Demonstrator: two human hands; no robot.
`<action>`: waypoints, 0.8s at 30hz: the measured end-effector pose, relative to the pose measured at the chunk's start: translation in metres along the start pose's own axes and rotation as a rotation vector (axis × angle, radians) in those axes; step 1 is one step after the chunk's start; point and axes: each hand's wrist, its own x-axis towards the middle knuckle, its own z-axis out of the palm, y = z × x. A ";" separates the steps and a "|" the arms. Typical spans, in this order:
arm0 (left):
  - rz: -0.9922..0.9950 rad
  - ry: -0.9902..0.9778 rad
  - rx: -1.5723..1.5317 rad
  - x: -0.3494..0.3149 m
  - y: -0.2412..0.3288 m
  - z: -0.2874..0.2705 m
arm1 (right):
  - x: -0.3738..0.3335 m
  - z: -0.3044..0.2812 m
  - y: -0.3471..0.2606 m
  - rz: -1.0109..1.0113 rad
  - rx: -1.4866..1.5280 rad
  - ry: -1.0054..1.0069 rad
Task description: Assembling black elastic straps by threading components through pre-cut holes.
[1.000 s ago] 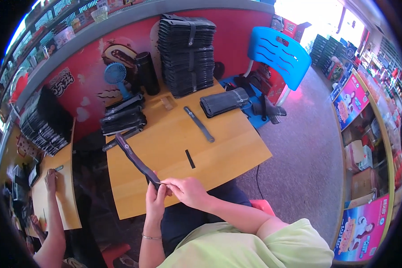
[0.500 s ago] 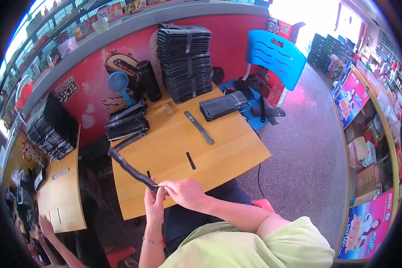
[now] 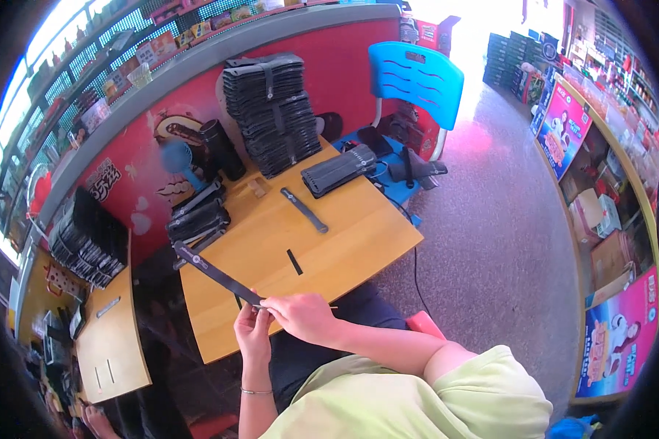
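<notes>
A long dark grey strap (image 3: pixel 220 276) is pinched at its near end between both of my hands, and the rest reaches up and left over the wooden table (image 3: pixel 359 252). My left hand (image 3: pixel 253 338) grips that end from below, its fingertips pressed together. My right hand (image 3: pixel 305 318) closes on the same end from the right; the exact spot is hidden by the fingers. A similar strap (image 3: pixel 304 211) lies flat in the middle of the table. Nearer to my hands is a short black strip (image 3: pixel 294 262) on the tabletop.
At the table's back stand a tall stack of black strapped bundles (image 3: pixel 271 121), a black bottle (image 3: pixel 224 151), a small blue fan (image 3: pixel 179 159) and a lower pile (image 3: pixel 198 219). A dark bundle (image 3: pixel 338 172) lies right, by a blue chair (image 3: pixel 417 80). Another person's hand (image 3: pixel 97 422) shows lower left.
The strap now stretches straighter and flatter, where it was curved before. My hands stay together at its end. The view has shifted, and the other person's arms have mostly left it.
</notes>
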 end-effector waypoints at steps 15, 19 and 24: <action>-0.090 -0.001 0.388 -0.010 0.023 0.008 | -0.002 -0.002 0.013 0.068 0.128 0.012; -0.142 -0.016 0.422 -0.017 0.035 0.004 | 0.005 -0.003 0.012 0.057 0.143 -0.005; -0.340 -0.137 0.537 -0.041 0.032 -0.020 | 0.035 -0.023 0.027 -0.019 0.034 0.016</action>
